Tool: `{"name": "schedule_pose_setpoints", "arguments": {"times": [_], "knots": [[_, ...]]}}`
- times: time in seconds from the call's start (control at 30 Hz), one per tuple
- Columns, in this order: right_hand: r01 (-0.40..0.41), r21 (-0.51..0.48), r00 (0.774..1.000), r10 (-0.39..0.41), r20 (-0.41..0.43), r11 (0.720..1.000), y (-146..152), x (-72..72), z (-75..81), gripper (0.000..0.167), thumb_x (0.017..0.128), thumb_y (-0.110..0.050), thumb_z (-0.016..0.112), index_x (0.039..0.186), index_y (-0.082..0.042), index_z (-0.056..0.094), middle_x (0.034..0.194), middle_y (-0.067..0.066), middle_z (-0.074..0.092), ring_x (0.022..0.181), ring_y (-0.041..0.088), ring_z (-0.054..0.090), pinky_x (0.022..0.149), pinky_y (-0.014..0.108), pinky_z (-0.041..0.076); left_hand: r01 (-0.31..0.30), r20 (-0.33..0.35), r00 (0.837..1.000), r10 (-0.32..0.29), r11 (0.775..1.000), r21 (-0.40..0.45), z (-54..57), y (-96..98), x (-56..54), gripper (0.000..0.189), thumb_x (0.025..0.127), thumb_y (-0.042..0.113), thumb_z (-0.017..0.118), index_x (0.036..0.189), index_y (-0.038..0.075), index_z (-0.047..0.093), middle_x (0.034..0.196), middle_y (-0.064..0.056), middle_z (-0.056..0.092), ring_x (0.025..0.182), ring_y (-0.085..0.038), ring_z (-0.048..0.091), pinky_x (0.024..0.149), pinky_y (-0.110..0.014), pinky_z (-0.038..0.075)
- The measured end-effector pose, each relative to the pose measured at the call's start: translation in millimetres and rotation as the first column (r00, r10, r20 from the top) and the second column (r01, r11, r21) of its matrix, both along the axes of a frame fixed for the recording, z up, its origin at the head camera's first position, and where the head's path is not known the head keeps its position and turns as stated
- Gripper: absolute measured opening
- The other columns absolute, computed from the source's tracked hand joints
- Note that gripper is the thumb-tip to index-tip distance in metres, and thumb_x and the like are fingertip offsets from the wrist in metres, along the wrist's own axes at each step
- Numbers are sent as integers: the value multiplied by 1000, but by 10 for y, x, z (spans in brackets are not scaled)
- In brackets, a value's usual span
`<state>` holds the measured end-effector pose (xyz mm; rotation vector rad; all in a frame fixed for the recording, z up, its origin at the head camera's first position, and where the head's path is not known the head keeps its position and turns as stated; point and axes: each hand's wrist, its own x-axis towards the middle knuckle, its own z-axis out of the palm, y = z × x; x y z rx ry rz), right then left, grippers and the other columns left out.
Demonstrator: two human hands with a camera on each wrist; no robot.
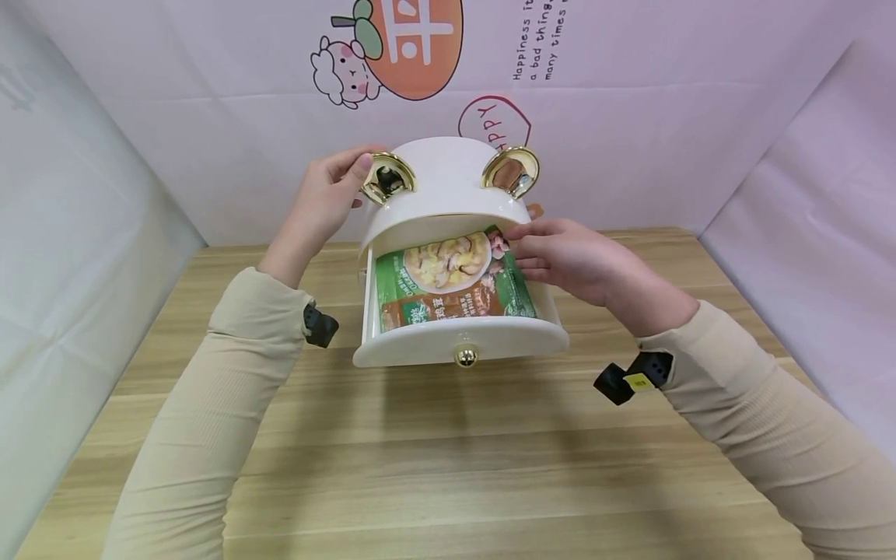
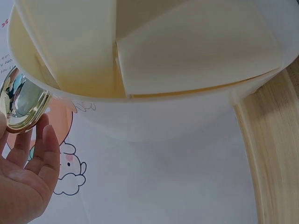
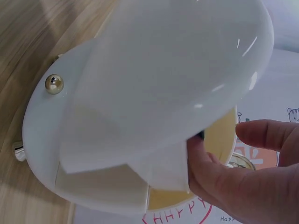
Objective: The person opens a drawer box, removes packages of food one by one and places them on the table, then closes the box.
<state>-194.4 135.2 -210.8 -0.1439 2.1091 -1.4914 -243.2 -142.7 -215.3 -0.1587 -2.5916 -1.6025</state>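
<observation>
A white, rounded box with two gold ear-shaped pieces stands on the table, its front drawer pulled out. Inside the drawer lies a green and brown food packet with a picture of a bowl of food. My left hand pinches the left gold ear, thumb in front and fingers behind. Over the drawer's right side, my right hand reaches in with its fingertips at the packet's right edge. The right wrist view shows the right hand with fingers behind the drawer wall, thumb apart.
A gold ball knob sits on the drawer front, which juts out over the wooden table. Close behind the box hangs a white printed cloth, with more cloth along both sides.
</observation>
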Motion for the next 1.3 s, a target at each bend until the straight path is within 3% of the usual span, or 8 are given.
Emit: {"name": "schedule_pose_setpoints", "arguments": {"times": [0.23,0.4,0.63,0.97,1.3], "knots": [[31,-46,1000,-31,5,998,55,-32,-59,53,99,-9,46,146,3,26,136,14,42,99,5,57,90,13,51,-3,9,1000,3,1000,-2,7,-2,2,38,101,39,41,134,27,56,139,1,55,107,-8,50,84,-23,48],[42,-70,999,-39,33,997,61,-18,-70,54,99,-12,47,147,2,25,139,18,44,90,2,64,87,16,55,-1,12,1000,1,1000,-2,9,0,2,39,101,40,41,135,26,55,138,0,55,106,-8,50,84,-24,48],[15,-64,1000,-13,26,998,61,14,-94,53,99,-11,47,144,9,29,141,23,43,93,2,63,88,15,54,-3,20,1000,3,1000,-1,14,-7,7,39,101,40,40,135,26,55,139,2,54,108,-8,50,84,-23,48],[20,-16,999,-20,27,1000,30,30,-110,48,97,-13,55,137,6,39,110,5,62,86,2,66,86,19,57,-3,20,1000,3,1000,0,8,-4,5,39,101,40,41,134,26,55,135,-2,57,104,-8,52,86,-25,49],[63,-46,998,-61,31,997,-11,72,-129,49,93,-8,60,134,5,37,95,-1,65,80,4,68,80,21,59,-1,18,1000,1,1000,-3,10,-2,6,39,101,40,40,135,26,55,134,-3,57,103,-8,52,86,-25,49]]}}
